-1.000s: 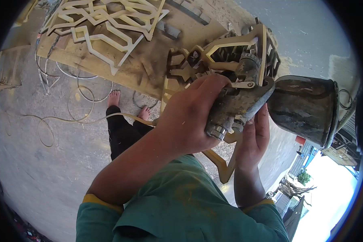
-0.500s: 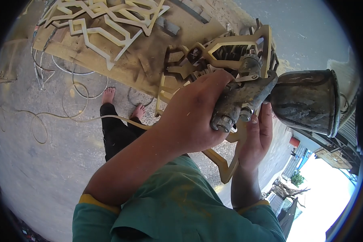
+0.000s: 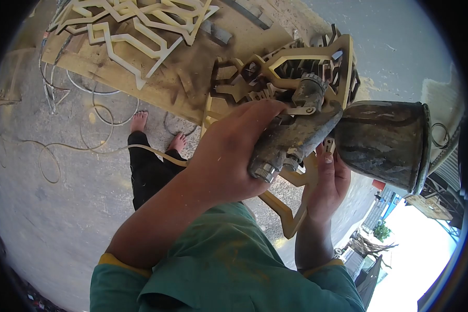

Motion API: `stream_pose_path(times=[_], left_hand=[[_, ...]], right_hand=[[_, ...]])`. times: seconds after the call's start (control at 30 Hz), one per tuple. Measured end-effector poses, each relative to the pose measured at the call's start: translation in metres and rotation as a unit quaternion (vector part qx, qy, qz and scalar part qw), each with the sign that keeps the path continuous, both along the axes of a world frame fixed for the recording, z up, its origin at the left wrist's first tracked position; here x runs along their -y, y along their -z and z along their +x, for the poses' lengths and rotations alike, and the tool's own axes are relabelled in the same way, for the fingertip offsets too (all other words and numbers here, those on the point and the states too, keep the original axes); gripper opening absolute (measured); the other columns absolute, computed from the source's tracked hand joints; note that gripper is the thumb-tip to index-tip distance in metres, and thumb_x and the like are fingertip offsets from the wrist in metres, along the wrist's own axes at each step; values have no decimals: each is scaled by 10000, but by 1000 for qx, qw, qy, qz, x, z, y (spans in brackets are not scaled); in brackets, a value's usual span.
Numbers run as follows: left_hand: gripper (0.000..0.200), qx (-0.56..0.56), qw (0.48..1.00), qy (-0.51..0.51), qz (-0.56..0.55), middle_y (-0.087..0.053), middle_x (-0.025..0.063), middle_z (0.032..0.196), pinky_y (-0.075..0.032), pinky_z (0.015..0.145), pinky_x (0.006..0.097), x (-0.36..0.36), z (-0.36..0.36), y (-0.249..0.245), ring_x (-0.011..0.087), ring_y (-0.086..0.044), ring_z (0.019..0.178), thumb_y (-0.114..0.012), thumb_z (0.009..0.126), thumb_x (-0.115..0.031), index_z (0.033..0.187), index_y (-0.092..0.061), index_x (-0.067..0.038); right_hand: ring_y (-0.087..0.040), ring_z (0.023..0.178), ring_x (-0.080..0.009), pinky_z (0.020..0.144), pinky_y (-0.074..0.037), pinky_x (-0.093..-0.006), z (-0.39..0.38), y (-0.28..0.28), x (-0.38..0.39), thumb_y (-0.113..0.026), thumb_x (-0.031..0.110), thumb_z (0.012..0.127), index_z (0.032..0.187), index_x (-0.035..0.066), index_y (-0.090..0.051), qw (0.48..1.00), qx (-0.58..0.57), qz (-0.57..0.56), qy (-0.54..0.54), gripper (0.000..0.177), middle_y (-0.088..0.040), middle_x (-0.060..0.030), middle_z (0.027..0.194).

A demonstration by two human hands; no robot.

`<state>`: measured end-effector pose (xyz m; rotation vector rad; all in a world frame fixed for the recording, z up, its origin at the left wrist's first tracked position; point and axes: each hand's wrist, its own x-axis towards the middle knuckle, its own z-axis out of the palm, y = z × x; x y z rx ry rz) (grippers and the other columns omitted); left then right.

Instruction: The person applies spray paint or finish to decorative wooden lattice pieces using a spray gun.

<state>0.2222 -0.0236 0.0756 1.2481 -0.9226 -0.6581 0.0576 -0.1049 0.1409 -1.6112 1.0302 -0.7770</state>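
My left hand [image 3: 229, 151] is wrapped around the body of a worn, paint-stained spray gun [image 3: 301, 130]. Its dark metal cup [image 3: 382, 143] points to the right, and two knurled knobs face me. Just below the cup, my right hand [image 3: 327, 184] is closed at the edge of a gold-painted lattice panel [image 3: 287, 216]. The gun and my left hand cover the panel's middle and part of my right fingers. Angular cut-outs show in the panel's upper part, above the gun.
More cream lattice pieces [image 3: 140, 39] lie on a stained board [image 3: 174, 86] at upper left. A thin hose [image 3: 114, 155] runs and loops over the concrete floor [image 3: 62, 218]. My bare feet [image 3: 139, 122] stand near the board. A grey wall [image 3: 395, 47] rises at upper right.
The spray gun has shifted left and slightly down with my left hand, and its cup has dropped a little. My right hand and the panel stay nearly in place.
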Motion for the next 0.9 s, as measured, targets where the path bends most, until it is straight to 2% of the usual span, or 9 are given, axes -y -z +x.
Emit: stream_pose_path(times=[0.07, 0.17, 0.27, 0.37, 0.57, 0.7, 0.9], left_hand=[[597, -17, 999, 13, 24, -605, 207, 1035, -508, 795, 465, 1, -2, -5, 417, -599, 977, -728, 626, -83, 1177, -501, -47], [571, -5, 1000, -6, 2, -605, 201, 1036, -503, 799, 466, 1, -2, -1, 413, -597, 974, -725, 636, -81, 1162, -505, -56], [542, 15, 1000, -15, -14, -595, 207, 1002, -496, 743, 375, -2, 0, 8, 387, -623, 849, -688, 655, -20, 1166, -510, 10], [541, -7, 999, 21, 23, -600, 205, 1011, -495, 756, 372, -11, 6, 10, 381, -629, 872, -676, 657, -12, 1175, -522, 3], [565, -9, 999, 3, -32, -611, 199, 1007, -494, 746, 379, -7, 4, 16, 368, -627, 854, -666, 649, -38, 1198, -537, -3], [570, -18, 999, 31, -37, -609, 192, 978, -494, 734, 387, 0, 6, 4, 371, -624, 838, -662, 633, -55, 1188, -541, -10], [565, -18, 999, 31, -1, -606, 184, 954, -496, 738, 395, 1, 3, 6, 393, -617, 846, -649, 618, -58, 1170, -539, -18]], right_hand=[[-569, 1002, -133, 901, -417, -268, 0, 3, 0, -520, 96, 983, 1167, -59, -594, 999, -8, -13, 31, 252, -638, -115, 1134], [-499, 1256, -287, 1111, -352, -435, -12, 0, 4, -450, 74, 991, 1328, -102, -438, 999, -31, -11, -40, 380, -534, -202, 1307], [-571, 1053, -155, 940, -419, -286, -8, 1, 4, -525, 106, 982, 1187, -63, -582, 999, 18, 0, -29, 270, -633, -118, 1139], [-571, 1163, -293, 1050, -428, -415, -17, 3, 7, -484, 83, 986, 1226, -96, -517, 999, -1, 8, -46, 301, -564, -213, 1262], [-607, 1083, -248, 945, -486, -339, -20, 8, 6, -511, 99, 978, 1146, -92, -560, 998, -36, -51, 23, 259, -624, -195, 1143], [-604, 1081, -235, 944, -479, -349, -20, 12, 9, -536, 101, 964, 1109, -69, -579, 997, -18, -40, 62, 228, -627, -176, 1131], [-596, 1107, -251, 992, -456, -388, -20, 11, 10, -556, 98, 950, 1129, -58, -579, 999, 23, -19, 24, 238, -615, -167, 1166]])
